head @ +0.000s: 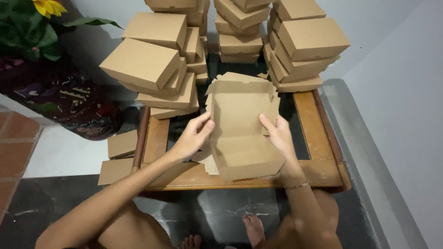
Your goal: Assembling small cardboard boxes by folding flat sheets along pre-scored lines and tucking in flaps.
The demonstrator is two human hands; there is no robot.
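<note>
A half-folded brown cardboard box (240,124) stands open over a low table (318,138), its lid flap raised toward the back. My left hand (193,137) grips its left wall, fingers pinching the edge. My right hand (276,133) holds the right wall, thumb inside the box; a thin bracelet circles that wrist. Another flat cardboard piece (206,159) lies under the box near my left hand.
Tall stacks of finished brown boxes stand at the back left (152,64), back middle (240,32) and back right (302,44). Flat blanks (121,157) lie on the floor left of the table. A dark patterned flower pot (64,99) stands at the left; a grey wall rises on the right.
</note>
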